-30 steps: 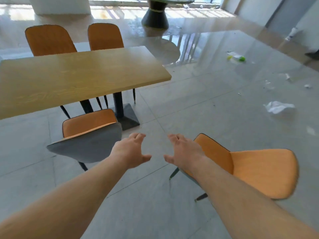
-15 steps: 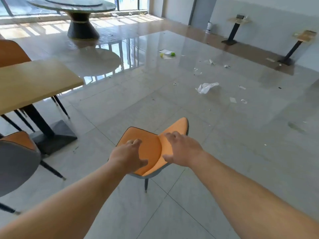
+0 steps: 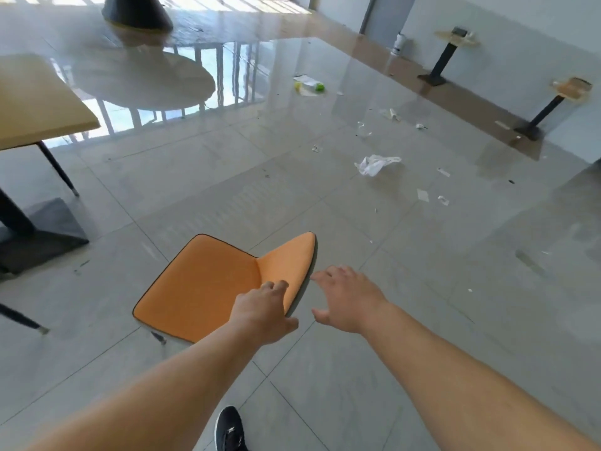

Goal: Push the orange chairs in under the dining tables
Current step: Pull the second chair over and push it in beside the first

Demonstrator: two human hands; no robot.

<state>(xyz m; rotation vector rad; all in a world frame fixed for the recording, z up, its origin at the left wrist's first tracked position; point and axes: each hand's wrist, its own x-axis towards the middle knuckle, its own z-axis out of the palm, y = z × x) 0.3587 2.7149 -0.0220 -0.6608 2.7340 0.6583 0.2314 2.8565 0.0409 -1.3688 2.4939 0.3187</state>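
1. The left hand's (image 3: 264,315) fingers (image 3: 276,287) lie curled over the near end of the chair's (image 3: 198,288) backrest, thumb on the outer side, so it looks like a light hold on the rim, though the contact under the palm is hidden. The right hand (image 3: 346,299) hangs just beside the backrest with its fingers spread wide, holding nothing.
2. The chair stands out on the floor (image 3: 357,369), seat turned toward the bench (image 3: 39,102), well apart from its edge and not yet under it.
3. Risk: a push from one hand at one end of the backrest would likely swing the chair round rather than send it straight. The right hand probably needs to close on the rim first.
4. Risk: the floor is glossy tile, so the legs may skid faster than meant and run the seat into the bench's dark base (image 3: 42,232), which sits between the chair and the space under the top.
5. Risk: a thin leg (image 3: 22,320) of another chair shows beside the base; a skewed push could knock into it.
6. Risk: the person's shoe (image 3: 229,429) is behind the chair; pulling the chair back to re-aim could catch it.
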